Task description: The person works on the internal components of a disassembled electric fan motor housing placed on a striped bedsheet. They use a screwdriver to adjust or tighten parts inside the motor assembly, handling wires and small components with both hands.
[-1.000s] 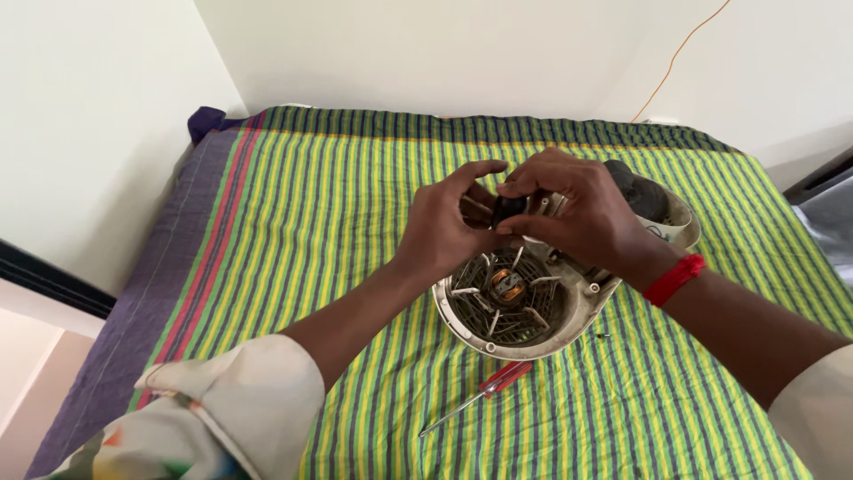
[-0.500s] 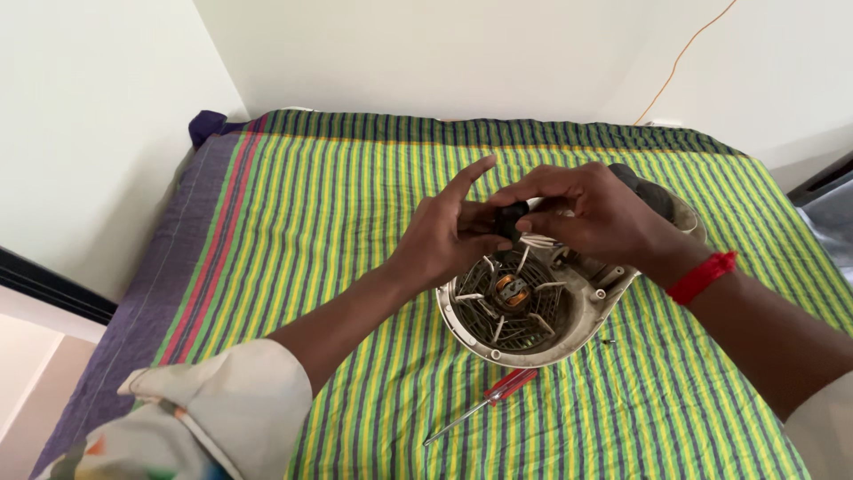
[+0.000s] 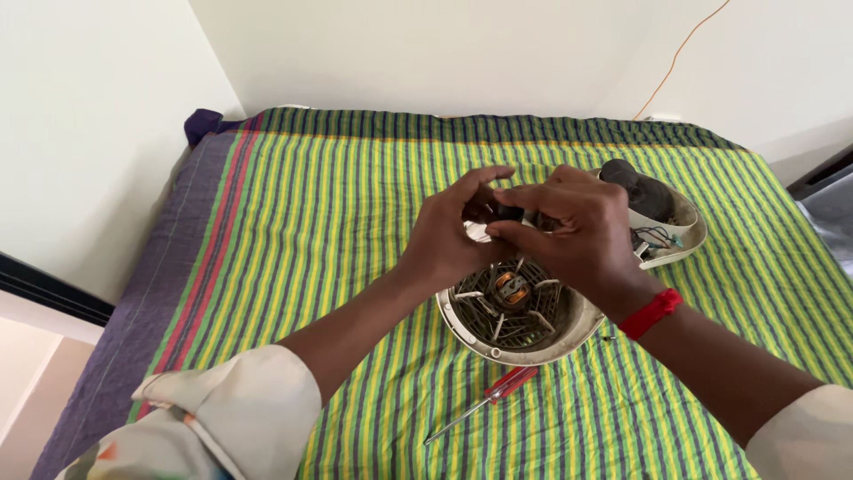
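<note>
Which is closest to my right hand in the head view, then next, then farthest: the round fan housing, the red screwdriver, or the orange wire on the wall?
1. Round fan housing: directly under the right hand, overlapped by it.
2. Red screwdriver: on the striped cloth, below the housing, toward you.
3. Orange wire: up on the back wall, far right.

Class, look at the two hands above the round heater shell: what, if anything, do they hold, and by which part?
Both the left hand and right hand pinch a small dark part between fingertips, above the open heater shell. Which part of it they grip cannot be told.
</note>
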Demonstrator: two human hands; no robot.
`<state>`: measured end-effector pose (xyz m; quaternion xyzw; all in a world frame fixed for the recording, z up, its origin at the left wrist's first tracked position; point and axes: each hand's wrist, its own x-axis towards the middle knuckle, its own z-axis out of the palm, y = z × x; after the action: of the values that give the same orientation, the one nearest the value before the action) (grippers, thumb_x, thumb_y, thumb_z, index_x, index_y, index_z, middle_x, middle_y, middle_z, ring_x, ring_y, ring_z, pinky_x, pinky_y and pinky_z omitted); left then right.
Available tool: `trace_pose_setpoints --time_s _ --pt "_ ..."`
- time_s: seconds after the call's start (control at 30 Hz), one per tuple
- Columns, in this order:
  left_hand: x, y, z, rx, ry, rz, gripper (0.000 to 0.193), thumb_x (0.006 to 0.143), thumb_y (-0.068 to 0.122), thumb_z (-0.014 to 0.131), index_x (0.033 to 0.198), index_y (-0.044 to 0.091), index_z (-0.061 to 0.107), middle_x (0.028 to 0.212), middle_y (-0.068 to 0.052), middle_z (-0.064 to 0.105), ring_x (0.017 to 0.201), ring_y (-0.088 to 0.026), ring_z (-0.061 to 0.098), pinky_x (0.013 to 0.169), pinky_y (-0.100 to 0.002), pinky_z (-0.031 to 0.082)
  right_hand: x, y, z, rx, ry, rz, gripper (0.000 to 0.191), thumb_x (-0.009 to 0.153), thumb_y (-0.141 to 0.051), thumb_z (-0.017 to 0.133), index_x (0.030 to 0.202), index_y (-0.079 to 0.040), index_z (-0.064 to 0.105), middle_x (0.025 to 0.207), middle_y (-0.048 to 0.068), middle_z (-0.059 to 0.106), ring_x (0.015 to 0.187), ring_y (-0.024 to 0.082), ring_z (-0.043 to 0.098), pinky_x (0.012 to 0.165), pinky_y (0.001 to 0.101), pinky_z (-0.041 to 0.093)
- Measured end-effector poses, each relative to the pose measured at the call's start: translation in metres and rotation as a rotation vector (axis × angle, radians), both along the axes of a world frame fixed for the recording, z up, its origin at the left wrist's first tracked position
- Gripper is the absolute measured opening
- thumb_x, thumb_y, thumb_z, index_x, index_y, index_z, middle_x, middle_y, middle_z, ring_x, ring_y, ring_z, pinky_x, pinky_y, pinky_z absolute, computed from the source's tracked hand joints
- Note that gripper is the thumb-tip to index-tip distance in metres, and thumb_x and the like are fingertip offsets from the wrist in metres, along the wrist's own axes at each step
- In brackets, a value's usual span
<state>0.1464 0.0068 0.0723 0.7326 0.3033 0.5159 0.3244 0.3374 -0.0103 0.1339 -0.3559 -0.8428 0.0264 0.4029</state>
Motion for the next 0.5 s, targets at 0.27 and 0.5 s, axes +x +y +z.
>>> trace_pose_setpoints --time_s 0.27,0.5 --pt "-0.002 0.003 0.003 -0.118 0.083 0.032 0.113 0.078 0.014 0.092 0.165 0.014 0.021 0.104 -0.010 0.080 0.097 -0.019 0.080 0.090 -0.035 0.064 -0.002 -0.003 0.001 -0.272 0.019 -0.041 0.038 0.080 -0.017 0.089 0.115 -0.008 0.078 0.091 0.011 0.077 0.074 0.015 0.072 0.067 0.0330 0.059" --pt "-0.008 0.012 -0.001 -0.110 0.072 -0.127 0.122 0.084 0.011 0.089 0.167 0.014 0.000 0.122 -0.016 0.077 0.112 -0.024 0.077 0.099 -0.039 0.061 0.014 0.015 0.019 -0.612 0.005 0.271 0.042 0.091 -0.008 0.070 0.133 -0.010 0.068 0.112 0.007 0.078 0.101 0.017 0.077 0.092 0.0329 0.065"
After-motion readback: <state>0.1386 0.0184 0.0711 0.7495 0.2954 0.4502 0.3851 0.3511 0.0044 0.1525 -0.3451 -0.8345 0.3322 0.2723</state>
